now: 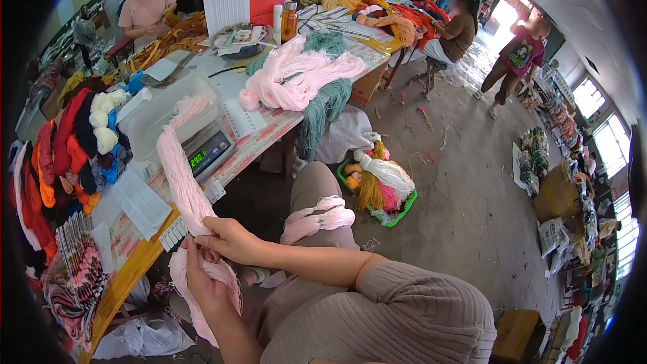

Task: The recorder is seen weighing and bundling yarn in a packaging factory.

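A long pale-pink yarn skein (177, 165) runs from a clear plastic tub (145, 131) over the table edge and down to my hands. My right hand (232, 239) grips it near the edge, fingers closed. Just below, my left hand (202, 282) is closed on the same skein, and its lower part hangs in a loop under the hands. The tub rests on a digital scale (210, 152) with a lit green display. Across my thigh lie small tied pink yarn bundles (318, 220).
Pink yarn (296, 74) is heaped over teal yarn (317, 121) on the table. Coloured skeins (67, 141) pile up at the left. A green basket (403, 214) of yarn stands on the floor. One person (515, 57) stands at the right; others work at tables behind.
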Available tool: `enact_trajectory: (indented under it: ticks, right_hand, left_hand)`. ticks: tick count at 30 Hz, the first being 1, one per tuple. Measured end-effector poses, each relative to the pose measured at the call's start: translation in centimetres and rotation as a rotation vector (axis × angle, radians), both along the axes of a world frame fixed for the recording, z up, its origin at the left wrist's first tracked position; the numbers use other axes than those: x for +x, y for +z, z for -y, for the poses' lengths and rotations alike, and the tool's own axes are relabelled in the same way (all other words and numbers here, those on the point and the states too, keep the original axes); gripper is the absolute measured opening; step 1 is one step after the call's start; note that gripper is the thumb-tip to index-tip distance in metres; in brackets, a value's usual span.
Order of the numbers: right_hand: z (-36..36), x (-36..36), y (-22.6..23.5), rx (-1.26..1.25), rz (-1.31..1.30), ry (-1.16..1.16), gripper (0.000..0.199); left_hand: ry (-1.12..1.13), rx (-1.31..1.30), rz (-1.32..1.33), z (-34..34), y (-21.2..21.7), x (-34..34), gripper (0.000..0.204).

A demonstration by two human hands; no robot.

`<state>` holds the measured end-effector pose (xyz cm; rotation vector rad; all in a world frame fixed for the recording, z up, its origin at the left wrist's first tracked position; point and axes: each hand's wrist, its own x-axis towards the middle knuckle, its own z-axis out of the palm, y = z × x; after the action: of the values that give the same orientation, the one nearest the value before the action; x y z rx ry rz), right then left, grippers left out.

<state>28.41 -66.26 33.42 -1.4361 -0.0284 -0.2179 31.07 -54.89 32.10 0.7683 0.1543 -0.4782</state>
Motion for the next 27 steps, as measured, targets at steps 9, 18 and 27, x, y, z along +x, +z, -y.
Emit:
enact_trajectory:
  ticks: [9, 18, 27]
  right_hand:
    - [0.6, 0.9, -0.7, 0.110, -0.135, -0.038, 0.013]
    - [-1.1, 0.5, 0.2, 0.117, -0.135, 0.046, 0.017]
    - [-1.1, -0.2, -0.4, -0.116, -0.099, -0.005, 0.011]
  left_hand:
    - [0.054, -0.069, -0.082, -0.2, 0.2, 0.4, 0.022]
    - [-0.042, -0.260, 0.026, -2.1, 0.2, 0.0, 0.025]
    - [-0.055, -0.206, 0.068, -1.4, -0.7, -0.1, 0.017]
